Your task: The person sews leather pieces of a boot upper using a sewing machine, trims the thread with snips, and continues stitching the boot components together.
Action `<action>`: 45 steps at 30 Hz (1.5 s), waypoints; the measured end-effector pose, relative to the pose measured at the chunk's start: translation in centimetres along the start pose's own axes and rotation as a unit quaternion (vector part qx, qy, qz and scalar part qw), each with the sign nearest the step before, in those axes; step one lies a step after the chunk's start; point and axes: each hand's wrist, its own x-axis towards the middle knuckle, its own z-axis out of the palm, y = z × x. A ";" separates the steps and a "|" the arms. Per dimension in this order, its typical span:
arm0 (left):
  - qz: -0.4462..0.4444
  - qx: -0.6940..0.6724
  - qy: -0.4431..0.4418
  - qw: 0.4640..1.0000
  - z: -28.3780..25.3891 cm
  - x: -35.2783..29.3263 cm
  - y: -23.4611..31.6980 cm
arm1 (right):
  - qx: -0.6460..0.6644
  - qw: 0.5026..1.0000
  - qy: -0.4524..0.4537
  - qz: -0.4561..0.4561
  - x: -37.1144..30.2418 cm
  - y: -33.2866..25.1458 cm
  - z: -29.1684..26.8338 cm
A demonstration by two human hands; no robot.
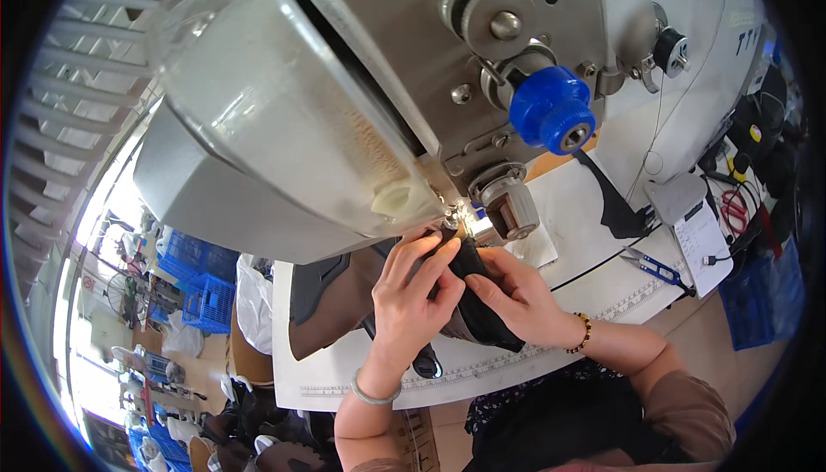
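Note:
A large grey sewing machine (482, 50) fills the upper view, its needle area lit brightly. Beneath it lies a dark fabric piece (477, 304), black with brown parts, spreading left across the white table. My left hand (415, 287) presses and pinches the black edge close to the needle area, fingertips together. On the other side of the fabric, my right hand (516, 296) grips it, the thumb on top and the fingers partly hidden by the folds. The stitching point itself is too small and glaring to make out.
The white table (344, 382) has a ruler strip along its front edge. To the right lie blue-handled thread snips (651, 267), a paper sheet (701, 244), red-handled scissors (734, 211) and a black scrap (609, 201). Blue crates (209, 302) stand on the floor at left.

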 end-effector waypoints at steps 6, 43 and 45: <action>-0.025 -0.002 0.003 1.000 0.0 0.3 -0.2 | 0.011 1.000 0.011 0.017 -0.1 -0.1 -0.1; -0.237 -0.197 -0.480 0.822 -3.3 6.6 -4.9 | -0.240 0.967 -0.063 0.050 -0.2 -3.0 -2.4; -0.254 -0.093 -0.499 0.823 -3.4 6.6 -4.8 | -0.297 0.952 -0.044 0.052 -0.1 -3.5 -2.6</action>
